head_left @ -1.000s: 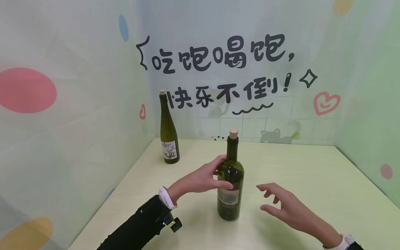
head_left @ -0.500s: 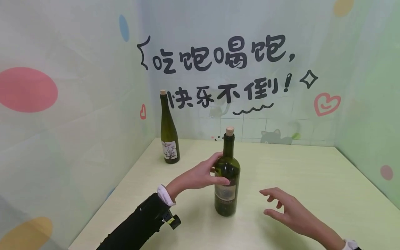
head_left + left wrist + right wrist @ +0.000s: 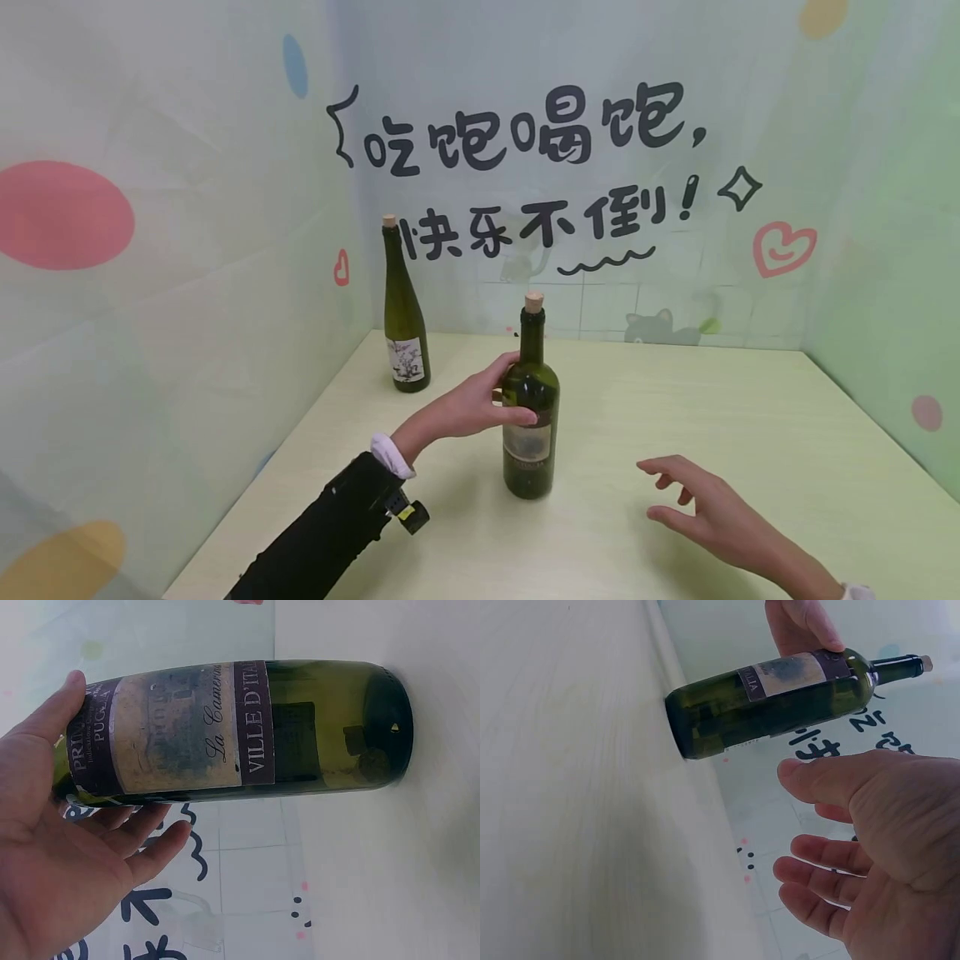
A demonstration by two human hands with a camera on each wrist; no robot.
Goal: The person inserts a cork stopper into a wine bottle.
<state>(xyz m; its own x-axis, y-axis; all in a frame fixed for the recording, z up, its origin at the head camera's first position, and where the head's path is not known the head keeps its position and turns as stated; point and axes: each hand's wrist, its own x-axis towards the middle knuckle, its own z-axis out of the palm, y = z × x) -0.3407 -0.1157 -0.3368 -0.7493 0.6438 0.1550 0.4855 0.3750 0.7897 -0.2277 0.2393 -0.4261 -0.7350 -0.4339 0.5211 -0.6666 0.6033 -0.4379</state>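
A dark green wine bottle [image 3: 529,442] with a cork in its neck stands upright in the middle of the head view. My left hand [image 3: 467,408] grips it below the shoulder, thumb across the front and the other fingers behind. The left wrist view shows the bottle's worn label [image 3: 176,727] beside the thumb. Whether the base touches the table cannot be told. To the right of the bottle and apart from it, my right hand [image 3: 708,504] is held over the table with loosely bent fingers and nothing in them.
At the back left of the pale table [image 3: 660,392] stands a taller green corked bottle [image 3: 406,325] with a white picture label. Printed cloth walls [image 3: 885,250] close in the left, back and right sides.
My left hand and the wine bottle have shifted left and farther back. The right hand has drawn away to the right and slightly nearer. The taller bottle stays put.
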